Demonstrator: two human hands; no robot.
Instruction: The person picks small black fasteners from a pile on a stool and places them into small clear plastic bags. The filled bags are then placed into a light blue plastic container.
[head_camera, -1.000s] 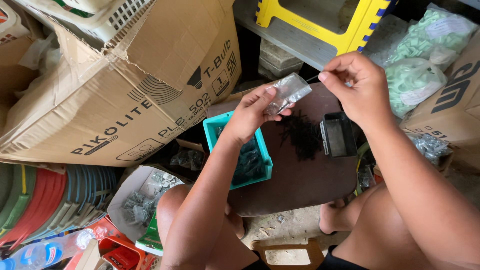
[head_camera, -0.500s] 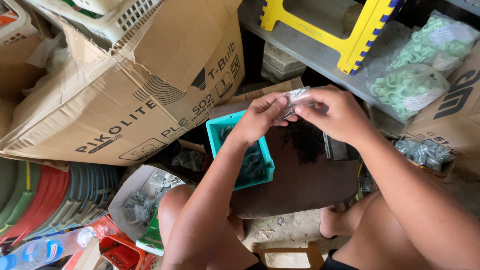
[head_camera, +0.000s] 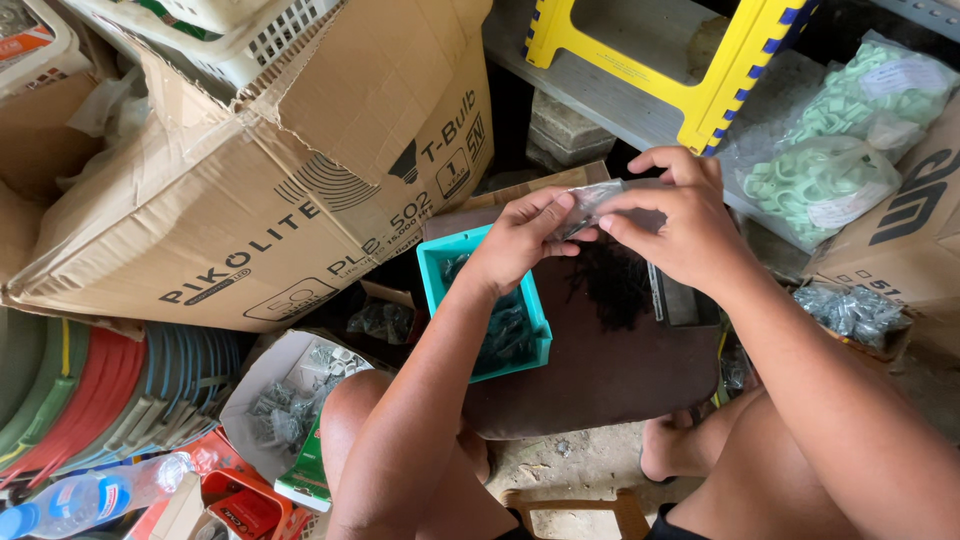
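Left hand (head_camera: 522, 238): centre of the frame, grip narrow, thumb and fingertips pinched on the left end of the bag (head_camera: 590, 203)
Right hand (head_camera: 682, 222): just right of centre, grip narrow, fingers curled over the bag's right end and pinching it
Bag: small, clear plastic, held flat between the two hands above the bench (head_camera: 600, 375), its middle showing in the gap between the fingers; contents too small to tell
Bag to grips: touching both, left hand on the lower left edge, right hand on the upper right edge, hands nearly meeting
Below the hands: teal tray (head_camera: 441, 270) of small dark parts at the bench's left edge, a dark pile (head_camera: 610, 285) of parts beside it
Doing it well: my judgement is that the bag should stay level and over the bench or tray, pinched close to its mouth with light, even pressure, so that nothing spills and the thin plastic does not tear
Around: big carton (head_camera: 250, 200) in the upper left, yellow stool (head_camera: 720, 70) at the top, bags of green rings (head_camera: 820, 175) in the upper right
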